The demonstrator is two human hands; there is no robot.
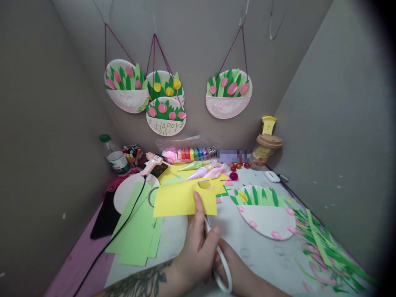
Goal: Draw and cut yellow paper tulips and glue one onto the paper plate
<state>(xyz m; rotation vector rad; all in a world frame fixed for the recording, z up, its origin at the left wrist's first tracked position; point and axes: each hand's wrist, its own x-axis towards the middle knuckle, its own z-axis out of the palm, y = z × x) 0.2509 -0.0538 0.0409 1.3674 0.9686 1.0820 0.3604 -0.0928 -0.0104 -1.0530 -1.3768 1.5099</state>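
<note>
A sheet of yellow paper (pixel 179 201) with a rounded cut-out near its upper right corner is gripped in my left hand (pixel 196 243), its index finger lying along the sheet's front. Close behind it, my right hand (pixel 233 262) is wrapped round white-handled scissors (pixel 228 273). Their blades point up toward the paper's lower edge and are partly hidden by my left hand. To the right lies a paper plate basket (pixel 267 220) with green paper leaves, one yellow tulip and pink flowers along its rim.
Green paper sheets (pixel 136 235) and a white plate (pixel 122 198) lie left, crossed by the cord of a pink glue gun (pixel 151 163). Paper scraps (pixel 324 247) cover the right edge. Behind stand a bottle (pixel 114 156) and lidded cup (pixel 266 150). Finished plate baskets (pixel 229 107) hang above.
</note>
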